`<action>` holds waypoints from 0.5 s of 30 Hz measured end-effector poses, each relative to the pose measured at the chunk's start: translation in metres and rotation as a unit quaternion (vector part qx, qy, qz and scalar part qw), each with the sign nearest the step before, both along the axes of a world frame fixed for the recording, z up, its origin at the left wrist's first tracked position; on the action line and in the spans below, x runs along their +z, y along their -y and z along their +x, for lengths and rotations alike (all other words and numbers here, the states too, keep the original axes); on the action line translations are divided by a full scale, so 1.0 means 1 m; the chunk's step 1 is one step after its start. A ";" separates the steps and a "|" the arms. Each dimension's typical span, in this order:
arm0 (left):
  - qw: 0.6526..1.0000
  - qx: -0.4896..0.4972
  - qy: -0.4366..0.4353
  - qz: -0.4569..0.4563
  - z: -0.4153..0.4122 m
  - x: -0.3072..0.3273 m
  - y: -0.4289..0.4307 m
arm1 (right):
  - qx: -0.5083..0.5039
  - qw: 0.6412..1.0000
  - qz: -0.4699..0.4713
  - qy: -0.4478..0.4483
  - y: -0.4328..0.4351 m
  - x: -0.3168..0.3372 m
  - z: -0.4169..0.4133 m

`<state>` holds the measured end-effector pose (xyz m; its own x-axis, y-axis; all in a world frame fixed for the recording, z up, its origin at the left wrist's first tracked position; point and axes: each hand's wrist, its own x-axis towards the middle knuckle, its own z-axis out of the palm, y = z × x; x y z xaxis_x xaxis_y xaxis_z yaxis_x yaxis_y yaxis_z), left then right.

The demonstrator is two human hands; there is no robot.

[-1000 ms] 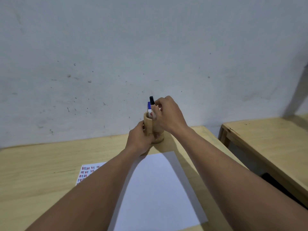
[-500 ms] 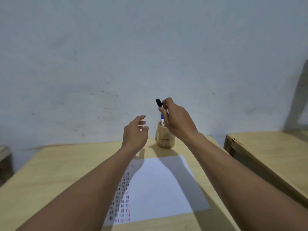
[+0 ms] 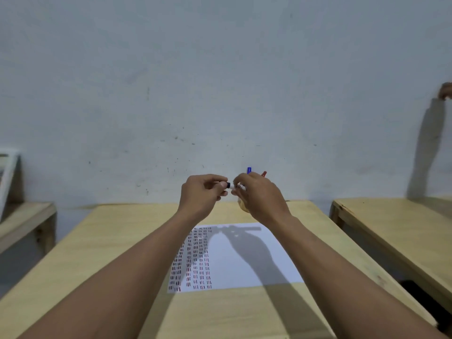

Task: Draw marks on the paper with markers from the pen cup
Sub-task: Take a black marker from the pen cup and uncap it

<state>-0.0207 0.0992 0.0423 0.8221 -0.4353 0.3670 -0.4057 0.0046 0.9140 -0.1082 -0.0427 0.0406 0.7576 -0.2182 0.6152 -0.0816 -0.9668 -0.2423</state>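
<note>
Between hands: marker sideways

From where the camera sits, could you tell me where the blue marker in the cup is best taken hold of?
Pinch the blue marker by its cap from above. It stands upright in the cup, and only that top shows over the right hand, with the red marker close on its right.

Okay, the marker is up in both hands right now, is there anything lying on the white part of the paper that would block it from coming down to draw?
Nothing visible does. The marker is held between the left hand and right hand above the paper, whose unmarked part carries only the arms' shadow.
</note>
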 end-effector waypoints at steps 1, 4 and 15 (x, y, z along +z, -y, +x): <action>1.000 0.011 -0.001 -0.009 -0.001 -0.001 -0.003 | 0.005 1.000 0.009 0.019 -0.005 -0.002 -0.003; 0.998 0.034 -0.017 -0.047 -0.002 -0.004 -0.013 | -0.030 0.992 0.091 0.081 -0.028 -0.013 -0.011; 0.998 -0.014 -0.039 -0.042 -0.002 -0.012 -0.041 | 0.146 0.606 0.773 0.117 -0.076 -0.005 0.004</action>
